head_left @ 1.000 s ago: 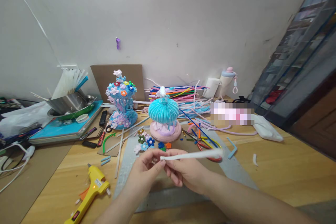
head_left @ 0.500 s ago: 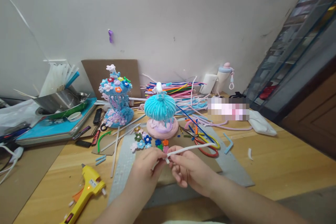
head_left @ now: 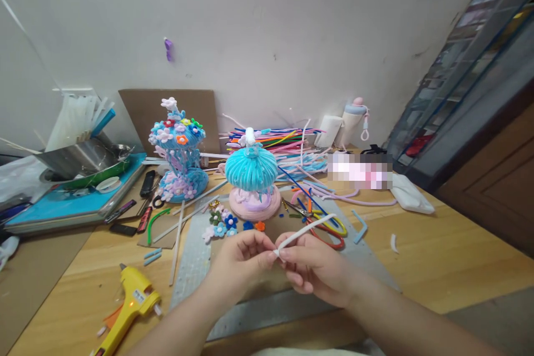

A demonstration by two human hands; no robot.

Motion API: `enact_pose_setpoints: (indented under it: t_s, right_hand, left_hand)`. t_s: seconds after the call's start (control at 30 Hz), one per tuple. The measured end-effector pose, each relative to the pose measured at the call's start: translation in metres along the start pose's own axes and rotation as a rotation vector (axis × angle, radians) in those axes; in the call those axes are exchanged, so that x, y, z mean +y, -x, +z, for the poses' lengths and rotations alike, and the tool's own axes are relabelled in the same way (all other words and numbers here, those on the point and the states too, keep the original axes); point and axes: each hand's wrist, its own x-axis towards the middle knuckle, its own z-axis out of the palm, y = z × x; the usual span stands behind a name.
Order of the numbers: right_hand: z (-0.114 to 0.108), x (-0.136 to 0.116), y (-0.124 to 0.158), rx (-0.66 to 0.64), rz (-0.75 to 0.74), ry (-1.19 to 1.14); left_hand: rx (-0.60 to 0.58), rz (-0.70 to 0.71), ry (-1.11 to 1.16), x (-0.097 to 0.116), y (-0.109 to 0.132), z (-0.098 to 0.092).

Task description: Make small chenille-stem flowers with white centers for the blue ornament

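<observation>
Flower-covered blue model (head_left: 177,139) judged finished; turquoise-domed model (head_left: 251,169) less so, no flowers seen on its dome. Left hand (head_left: 244,260) and right hand (head_left: 319,264) both pinch the white stem (head_left: 308,230) in front of it, apparently folded at the gripped end, remaining length unfolded. Loose flowers (head_left: 231,222) formed, unattached; label (head_left: 138,296) on yellow glue gun (head_left: 129,311) illegible, no other writing readable.

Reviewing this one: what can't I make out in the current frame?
All in the head view:
- White strip: its pinched end, hidden by the fingers of the left hand and right hand.
- Glue gun: handle end, cut off by the bottom edge.
- Its label: too small to read.
- Pinkish thing: masked by pixel blocks.
</observation>
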Motion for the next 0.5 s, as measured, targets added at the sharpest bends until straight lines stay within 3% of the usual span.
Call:
enact_pose_setpoints:
  t_s: [0.17,0.5]
  right_hand:
    - [-0.002,0.007,-0.003,-0.041,0.015,-0.02]
    - [-0.001,0.023,-0.006,0.028,-0.025,0.099]
  left_hand:
    - [-0.035,-0.033,0.093,-0.013,0.0,-0.003]
    - [-0.006,-0.066,0.061,-0.025,0.006,-0.004]
